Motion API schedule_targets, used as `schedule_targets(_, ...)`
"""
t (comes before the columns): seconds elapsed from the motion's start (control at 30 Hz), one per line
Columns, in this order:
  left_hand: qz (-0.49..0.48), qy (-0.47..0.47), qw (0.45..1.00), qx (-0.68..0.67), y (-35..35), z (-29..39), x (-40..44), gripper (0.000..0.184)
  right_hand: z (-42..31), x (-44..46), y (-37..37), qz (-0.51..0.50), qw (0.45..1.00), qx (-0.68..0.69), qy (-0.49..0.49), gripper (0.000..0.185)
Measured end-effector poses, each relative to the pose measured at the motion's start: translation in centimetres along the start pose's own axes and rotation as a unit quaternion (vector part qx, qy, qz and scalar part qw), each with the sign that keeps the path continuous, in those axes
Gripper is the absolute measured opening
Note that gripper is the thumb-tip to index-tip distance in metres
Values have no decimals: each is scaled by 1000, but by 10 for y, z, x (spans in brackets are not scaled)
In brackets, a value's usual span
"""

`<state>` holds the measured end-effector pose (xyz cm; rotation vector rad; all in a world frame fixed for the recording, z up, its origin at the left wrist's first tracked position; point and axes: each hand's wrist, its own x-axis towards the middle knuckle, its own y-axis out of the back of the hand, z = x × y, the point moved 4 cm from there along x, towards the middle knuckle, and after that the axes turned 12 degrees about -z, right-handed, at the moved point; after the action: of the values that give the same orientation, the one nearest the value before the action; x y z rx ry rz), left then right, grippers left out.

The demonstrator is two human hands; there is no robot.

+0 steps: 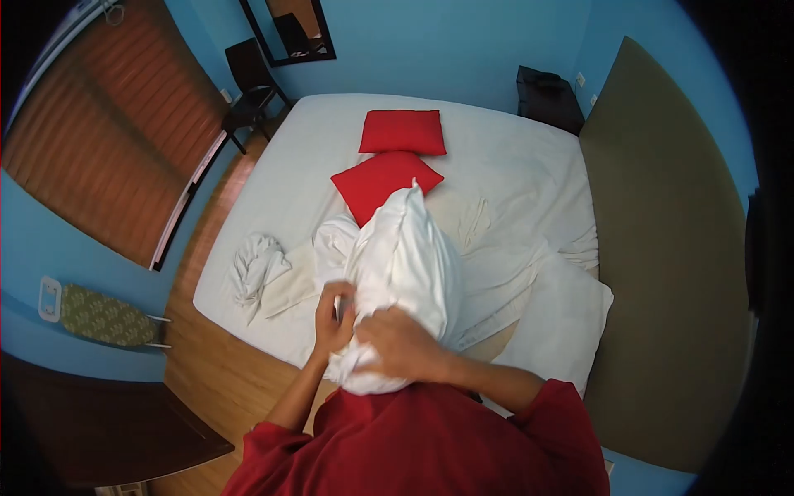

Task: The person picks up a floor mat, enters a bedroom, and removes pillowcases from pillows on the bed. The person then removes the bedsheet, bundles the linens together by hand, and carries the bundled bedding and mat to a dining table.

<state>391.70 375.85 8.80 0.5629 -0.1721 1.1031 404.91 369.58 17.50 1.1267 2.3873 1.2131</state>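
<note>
One white pillow (405,260) fills the frame's centre; the right hand (403,343) clutches its lower end, the left hand (335,321) curls at its edge (whether gripping, I cannot tell); a slack hold might let it slip; two red cushions (403,132) lie upper centre, one dark chair (247,66) upper left.
</note>
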Motion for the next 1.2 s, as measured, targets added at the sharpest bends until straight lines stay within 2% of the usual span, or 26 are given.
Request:
schedule_targets(0.07, -53, -27, 991, -123, -6, 33, -10, 23, 36, 15, 27, 98, 992, 57, -60, 36)
schedule_targets(0.17, -115, 77, 990, 21, -20, 45, 6, 24, 68, 41, 85, 186, 976, 76, -89, 30)
schedule_targets(0.2, -97, 87, 984, 119, -34, 20, -2, 26, 83, 50, 104, 234, 968, 82, -43, 29)
schedule_targets(0.23, -82, 37, 995, 35, -58, 24, -12, 28, 90, 52, 131, 298, 947, 116, -7, 28)
schedule_targets(0.27, -151, -77, 976, 136, -80, 42, -24, 24, 98, 57, 160, 304, 948, 96, -10, 29)
schedule_targets(0.3, -148, -44, 986, 55, -87, 25, -41, 22, 127, 56, 172, 250, 907, 336, -48, 27)
schedule_targets(0.33, -148, -17, 989, -22, -92, -8, -52, 20, 131, 62, 168, 246, 917, 313, -40, 28)
schedule_targets(0.4, -209, 241, 919, -231, -77, -95, -82, 16, 138, 68, 144, 240, 932, 271, -33, 30)
schedule_targets(0.43, -153, 251, 925, -239, -53, -91, -76, 15, 121, 70, 129, 263, 941, 208, 45, 34)
schedule_targets(0.47, -99, 252, 932, -241, -25, -85, -52, 15, 94, 67, 120, 237, 934, 246, 107, 34)
schedule_targets(0.53, 26, 123, 991, -42, 22, -67, 10, 25, 42, 58, 107, 144, 906, 375, 135, 35)
schedule_targets(0.57, 20, 66, 997, 22, 36, -56, 42, 45, 17, 55, 99, 128, 893, 388, 190, 33)
schedule_targets(0.63, -22, 8, 997, -68, 48, -16, 110, 63, -52, 46, 97, 23, 880, 374, 291, 31)
schedule_targets(0.67, -39, 6, 999, -30, 55, -1, 143, 63, -78, 41, 98, -16, 852, 370, 370, 33)
schedule_targets(0.7, -56, -42, 996, -58, 57, 24, 165, 59, -95, 31, 95, -77, 824, 352, 437, 22)
schedule_targets(0.73, -110, -43, 992, -37, 57, 26, 179, 58, -118, 15, 107, -101, 815, 299, 486, 22)
schedule_targets(0.8, -215, -35, 976, 4, 53, 29, 188, 55, -120, -15, 121, -15, 771, 252, 585, 24)
schedule_targets(0.83, -229, 26, 972, -48, 53, 28, 187, 49, -118, -29, 129, -17, 744, 262, 615, 25)
schedule_targets(0.87, -229, 40, 973, -8, 55, 30, 183, 50, -122, -47, 134, -37, 724, 301, 619, 27)
schedule_targets(0.93, -230, 72, 968, 70, 61, 28, 167, 50, -119, -73, 154, -44, 746, 205, 632, 29)
schedule_targets(1.0, -171, 171, 967, -83, 72, 3, 159, 43, -49, -94, 164, 220, 815, 290, 451, 21)
schedule_targets(1.03, -146, 197, 955, -164, 76, -10, 150, 41, -12, -107, 165, 312, 819, 342, 340, 18)
schedule_targets(1.07, -117, 221, 937, -246, 74, -17, 139, 40, 49, -120, 183, 338, 861, 325, 200, 20)
schedule_targets(1.13, -44, 178, 899, -398, 38, -11, 102, 46, 159, -158, 199, 355, 908, 214, -57, 20)
schedule_targets(1.17, 51, 254, 889, -377, 7, -12, 68, 54, 201, -183, 194, 343, 914, 131, -174, 18)
schedule_targets(1.2, 0, 334, 884, -326, -32, 12, 46, 60, 218, -209, 184, 238, 901, -166, -323, 12)
